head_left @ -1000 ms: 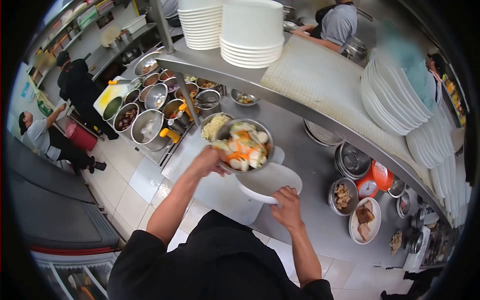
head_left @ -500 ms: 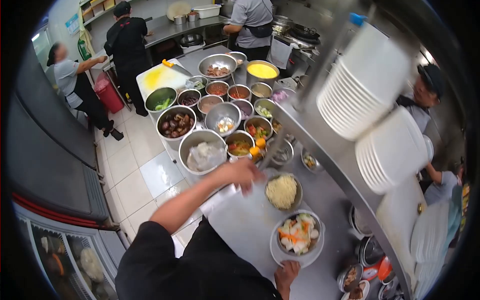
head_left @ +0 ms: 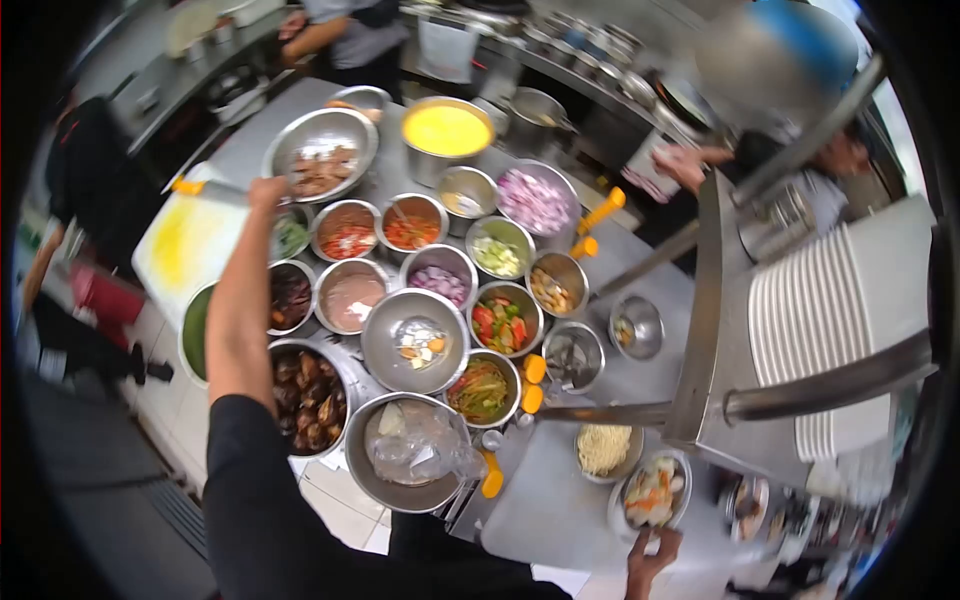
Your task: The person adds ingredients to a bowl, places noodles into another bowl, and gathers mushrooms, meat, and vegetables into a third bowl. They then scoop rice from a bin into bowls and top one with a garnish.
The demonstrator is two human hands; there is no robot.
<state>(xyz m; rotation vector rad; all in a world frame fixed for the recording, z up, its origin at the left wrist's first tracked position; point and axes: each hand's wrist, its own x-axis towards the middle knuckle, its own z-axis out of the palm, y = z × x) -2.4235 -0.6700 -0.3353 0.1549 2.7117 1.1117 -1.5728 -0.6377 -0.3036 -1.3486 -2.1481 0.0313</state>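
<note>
My left hand (head_left: 268, 193) reaches to the near left edge of a steel bowl of sliced meat (head_left: 325, 160), its fingers curled at the rim. My right hand (head_left: 655, 548) rests at the lower rim of a bowl of mixed vegetables (head_left: 654, 492), which stands on a white plate. Beside that bowl is a bowl of noodles (head_left: 605, 448). Under my left arm lie a pot of dark mushrooms (head_left: 306, 400) and a bowl of dark pieces (head_left: 290, 297). A large bowl (head_left: 415, 340) holds a few small pale and orange pieces.
Several ingredient bowls cover the counter, with chopped onion (head_left: 533, 198) and a pot of yellow liquid (head_left: 447, 130) at the back. A white cutting board (head_left: 185, 240) lies left. A steel shelf (head_left: 700, 320) with stacked plates (head_left: 810, 310) rises right. Co-workers stand around the counter.
My left hand has moved from near the noodles forward and left to the meat bowl. The view has turned and moved closer to the ingredient bowls. My right hand stays by the vegetable bowl.
</note>
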